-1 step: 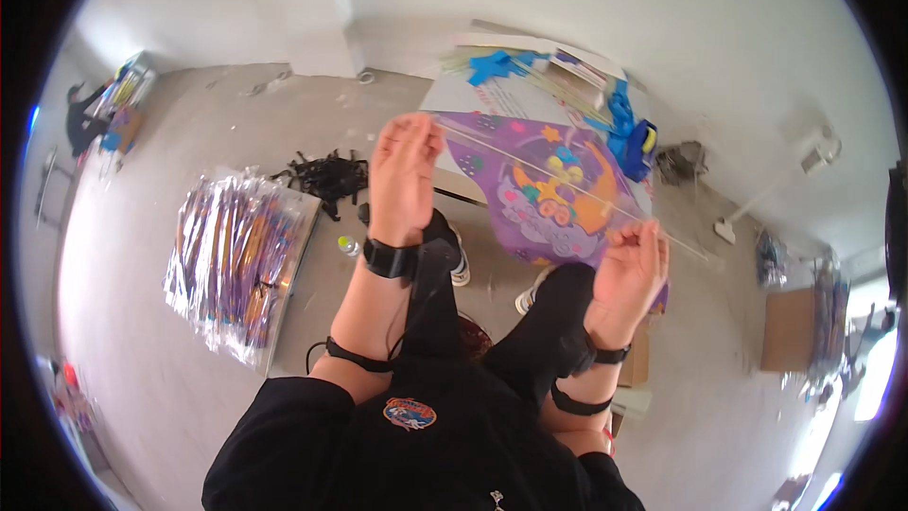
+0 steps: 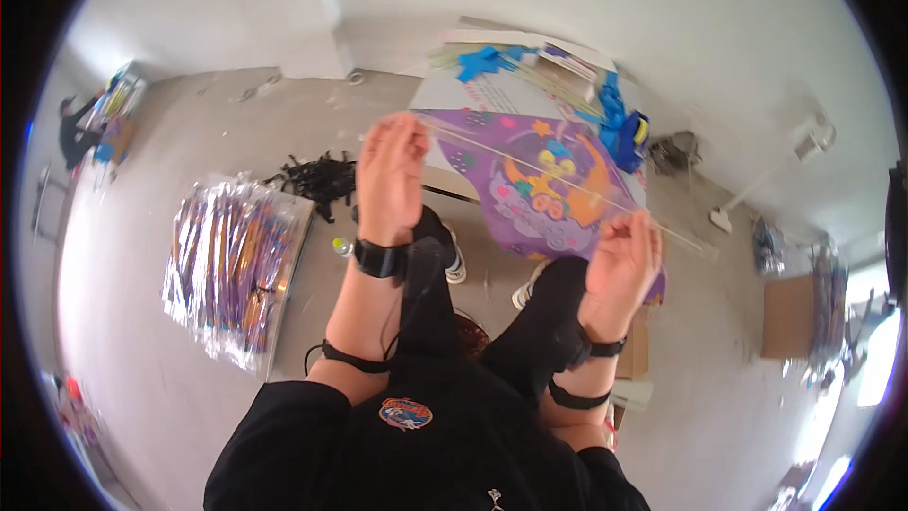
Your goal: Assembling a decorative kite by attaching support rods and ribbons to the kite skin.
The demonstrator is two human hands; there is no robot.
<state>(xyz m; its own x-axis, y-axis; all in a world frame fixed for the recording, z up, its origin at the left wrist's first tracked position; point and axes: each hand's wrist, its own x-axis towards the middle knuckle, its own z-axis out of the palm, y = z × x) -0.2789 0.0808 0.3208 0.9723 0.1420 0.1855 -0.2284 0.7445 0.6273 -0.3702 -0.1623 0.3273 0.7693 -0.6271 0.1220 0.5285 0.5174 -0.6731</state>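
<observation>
A thin pale rod [image 2: 530, 160] slants from upper left to lower right between my two hands. My left hand [image 2: 391, 175] pinches its upper end with the fingertips, palm turned up. Farther down, my right hand [image 2: 621, 265] has its fingertips closed on the rod, and a short length sticks out beyond them. Beneath the rod, a purple sheet [image 2: 515, 213] printed with an orange moon, clouds and cartoon figures spreads over the white table [image 2: 435, 90] and hangs past its near edge. My right hand covers part of the sheet.
Blue strips [image 2: 484, 63] and a dark blue tape dispenser [image 2: 632, 144] lie on the table. At left sits a stack of clear-wrapped packages [image 2: 227, 270], with black straps [image 2: 320, 180] on the floor near a bottle [image 2: 342, 246]. A cardboard box [image 2: 788, 317] stands at right.
The whole view has shifted slightly, with most things a little farther left. Both hands keep their hold on the rod.
</observation>
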